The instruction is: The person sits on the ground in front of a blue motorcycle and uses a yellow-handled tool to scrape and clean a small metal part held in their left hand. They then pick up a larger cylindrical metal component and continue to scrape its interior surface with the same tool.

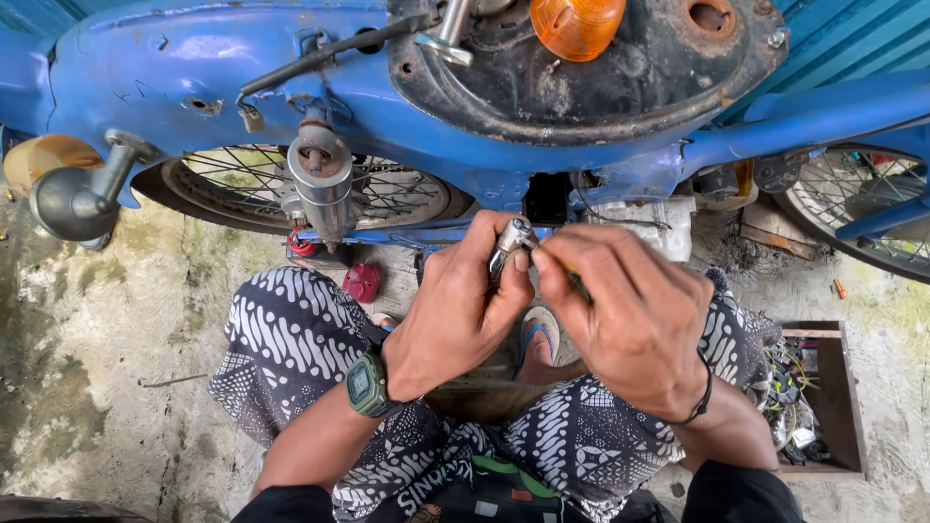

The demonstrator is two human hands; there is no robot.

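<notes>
Between the knees, just under the blue motorcycle frame (407, 116): both hands meet on one small part. Left hand (455, 310), green digital watch (366, 384) on the wrist, is closed around a short silver metal cylinder (510, 240), thumb and fingers pinching it with the top end poking out. Right hand (635, 315), black cord bracelet on the wrist, is curled, fingertips pressed against the cylinder's tip; it seems to pinch something thin and yellowish, too hidden to identify. Person squats in black-and-white patterned shorts (291, 339) on mossy concrete. Orange turn-signal lens (576, 24) sits up top on the bike, spoked wheel (291, 184) behind the left hand. Wooden box (845, 387) of wires and small parts lies right of the right knee. Small red object (362, 282) on the ground near the wheel.
</notes>
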